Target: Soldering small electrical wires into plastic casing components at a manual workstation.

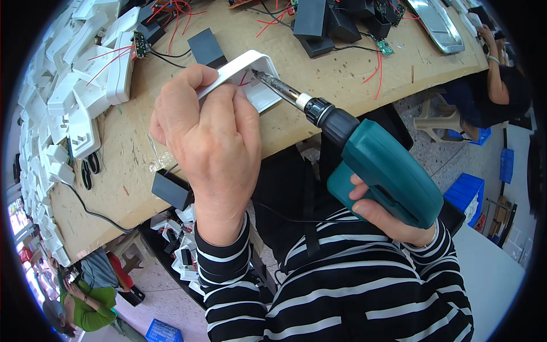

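Note:
My left hand (208, 137) grips a white plastic housing (250, 71) over the cardboard-covered table (137, 142); the fingers wrap its near edge and hide part of it. My right hand (384, 219) holds a teal and black electric screwdriver (379, 165) by the grip. Its long bit (276, 85) points up-left, and the tip sits inside the housing next to a red wire.
Several white housings (74, 97) are piled along the left. Black boxes (208, 48), red wires (379, 71), small circuit boards and a metal tray (439, 25) lie at the far side. One person sits at the upper right (501, 85), another at the lower left (88, 302).

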{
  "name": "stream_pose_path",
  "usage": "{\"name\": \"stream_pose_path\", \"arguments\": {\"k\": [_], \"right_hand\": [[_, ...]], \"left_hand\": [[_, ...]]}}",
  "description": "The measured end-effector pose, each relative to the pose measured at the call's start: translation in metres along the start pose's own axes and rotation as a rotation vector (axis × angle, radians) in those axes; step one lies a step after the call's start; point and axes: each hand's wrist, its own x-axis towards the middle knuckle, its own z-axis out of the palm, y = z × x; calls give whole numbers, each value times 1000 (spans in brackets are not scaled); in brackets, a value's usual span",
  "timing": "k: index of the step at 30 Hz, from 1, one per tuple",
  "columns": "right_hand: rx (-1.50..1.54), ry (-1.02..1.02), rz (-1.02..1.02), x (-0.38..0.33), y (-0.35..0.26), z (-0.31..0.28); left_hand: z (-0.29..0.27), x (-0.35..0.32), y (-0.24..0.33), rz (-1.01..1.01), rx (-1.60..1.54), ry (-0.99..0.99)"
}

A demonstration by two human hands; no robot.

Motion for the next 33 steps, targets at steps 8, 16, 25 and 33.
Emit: {"name": "stream_pose_path", "arguments": {"k": [8, 16, 25, 33], "right_hand": [[37, -6, 62, 4, -4, 2], [82, 11, 110, 8, -7, 3], [-41, -42, 34, 8, -10, -2], [88, -18, 57, 0, -2, 3]], "left_hand": [[0, 0, -1, 1, -4, 0], [0, 1, -1, 4, 2, -10], [1, 0, -1, 1, 3, -1], [0, 0, 0, -5, 8, 2]]}}
